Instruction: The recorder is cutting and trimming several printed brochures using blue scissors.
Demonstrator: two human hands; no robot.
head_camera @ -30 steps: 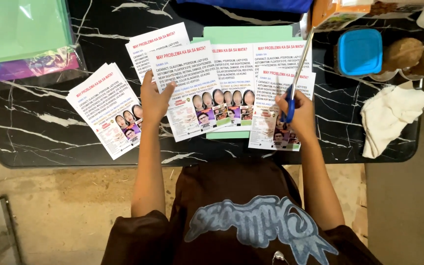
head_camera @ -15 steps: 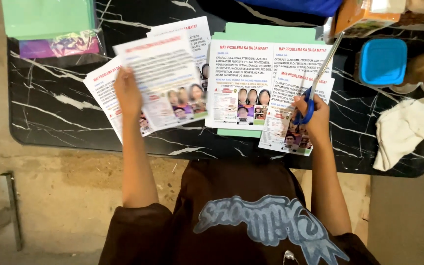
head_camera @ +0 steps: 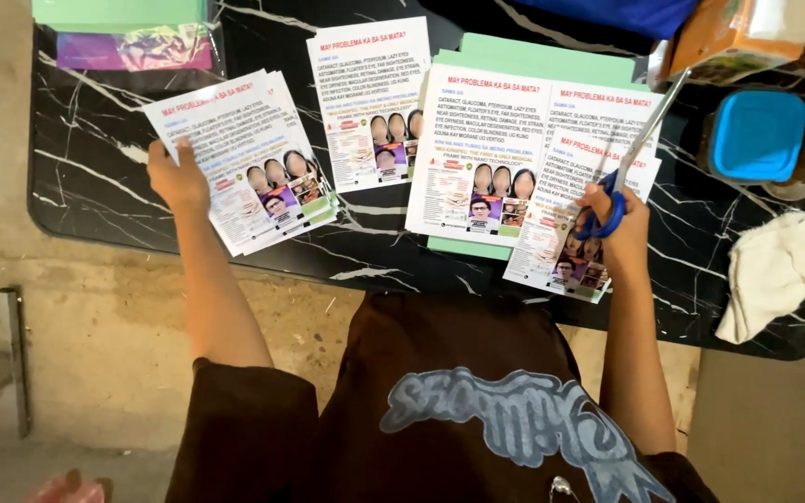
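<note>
My left hand (head_camera: pixel 177 175) rests on the left edge of a small stack of printed flyers (head_camera: pixel 244 158) at the left of the black marble table (head_camera: pixel 95 186). My right hand (head_camera: pixel 612 219) grips blue-handled scissors (head_camera: pixel 631 154), blades pointing up and right, over more flyers (head_camera: pixel 566 186) near the front edge. A wider uncut flyer sheet (head_camera: pixel 482 154) lies on a green sheet (head_camera: pixel 533 61) in the middle. A single flyer (head_camera: pixel 370 98) lies between the stack and the sheet.
A green folder and shiny purple packet (head_camera: pixel 132 47) lie at the back left. A blue-lidded container (head_camera: pixel 758 135) and a white cloth (head_camera: pixel 780 270) sit at the right. An orange box (head_camera: pixel 715 42) stands behind the scissors. Concrete floor lies below the table.
My left hand carried a flyer leftward and set it on the stack at the left. The right hand with the scissors stayed over the right flyers.
</note>
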